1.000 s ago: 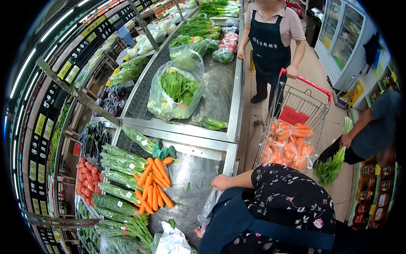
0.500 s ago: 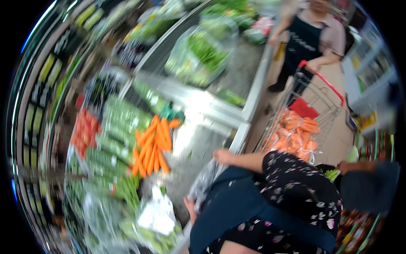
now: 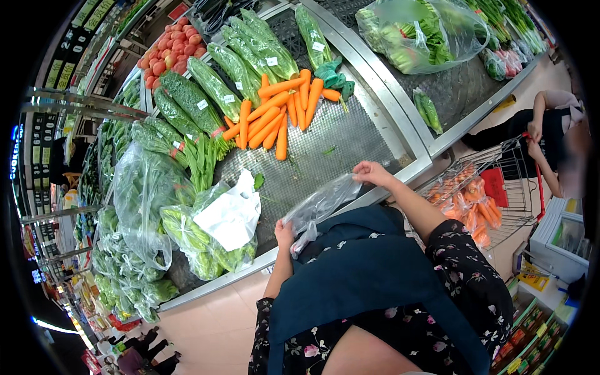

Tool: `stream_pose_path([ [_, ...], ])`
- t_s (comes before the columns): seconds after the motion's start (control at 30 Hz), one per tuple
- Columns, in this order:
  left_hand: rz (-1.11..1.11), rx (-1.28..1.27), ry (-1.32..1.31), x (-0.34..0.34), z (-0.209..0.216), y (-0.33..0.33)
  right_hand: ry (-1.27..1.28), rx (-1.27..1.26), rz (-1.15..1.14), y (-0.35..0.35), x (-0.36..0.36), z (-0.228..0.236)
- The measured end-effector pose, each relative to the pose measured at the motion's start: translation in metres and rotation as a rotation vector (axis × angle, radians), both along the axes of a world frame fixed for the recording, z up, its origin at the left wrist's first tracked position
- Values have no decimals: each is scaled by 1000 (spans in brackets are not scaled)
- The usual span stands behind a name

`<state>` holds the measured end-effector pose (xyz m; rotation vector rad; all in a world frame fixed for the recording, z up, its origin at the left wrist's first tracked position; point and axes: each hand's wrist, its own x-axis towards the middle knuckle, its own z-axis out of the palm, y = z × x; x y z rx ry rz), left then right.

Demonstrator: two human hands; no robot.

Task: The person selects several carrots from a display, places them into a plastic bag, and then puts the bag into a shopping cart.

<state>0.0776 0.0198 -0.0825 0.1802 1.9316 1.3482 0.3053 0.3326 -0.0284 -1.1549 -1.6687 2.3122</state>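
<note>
A see-through plastic bag (image 3: 325, 200) is stretched between my two hands over the near edge of the metal counter. Its left end is gripped by my left hand (image 3: 285, 235), the fingers closed on the film. My right hand (image 3: 371, 173) pinches the other end, close to the counter's metal rim. Beyond the bag lies a loose pile of orange carrots (image 3: 269, 119), touched by neither hand. A dark green glove-like cloth (image 3: 334, 80) rests behind the carrots. To the left, a white sheet (image 3: 230, 215) covers part of some bagged greens (image 3: 181, 228).
Bagged leafy vegetables (image 3: 194, 103) line the counter's far side, with tomatoes (image 3: 172, 53) behind. A second counter section holds a large bag of greens (image 3: 425, 34). At right, another person (image 3: 550, 134) stands by a shopping cart (image 3: 519, 187) with bagged carrots. A metal rim (image 3: 412, 169) edges the counter.
My view has turned and steadied, so the counter appears rotated. My right hand has drawn away from the left, and the plastic bag is now spread longer between them.
</note>
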Motion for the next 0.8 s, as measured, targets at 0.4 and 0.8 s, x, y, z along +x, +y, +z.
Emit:
stream_pose_path([
  [0.4,-69,-91,42,-28,-22,-47,-143,354,-368,94,-178,-31],
  [0.8,-86,-158,-83,-37,-14,-34,-224,342,-647,105,-250,-15],
])
